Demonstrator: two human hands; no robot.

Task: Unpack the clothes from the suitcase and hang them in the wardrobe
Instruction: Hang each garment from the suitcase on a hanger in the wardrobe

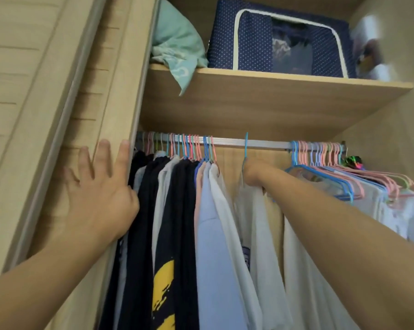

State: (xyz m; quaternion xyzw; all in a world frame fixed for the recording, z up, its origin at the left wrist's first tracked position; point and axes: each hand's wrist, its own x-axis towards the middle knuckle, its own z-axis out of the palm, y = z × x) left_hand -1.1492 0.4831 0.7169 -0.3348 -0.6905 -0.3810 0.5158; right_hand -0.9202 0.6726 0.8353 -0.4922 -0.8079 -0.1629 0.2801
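White shirt (pixel 253 210) hangs under gripping right hand (pixel 252 173), apparently hooked; left hand (pixel 98 194) spread.

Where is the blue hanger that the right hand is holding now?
In the head view, the blue hanger hooks the rail near its middle, in the gap between the left clothes and the right hangers, gripped by the right hand.

A rail (pixel 267 142) runs under the shelf (pixel 260 101). Clothes (pixel 177 210) hang at its left end, hangers (pixel 344 170) crowd its right end, and one shirt (pixel 256 210) hangs between them. A storage bag (pixel 279 39) sits on the shelf, a pillow (pixel 175 41) to its left.
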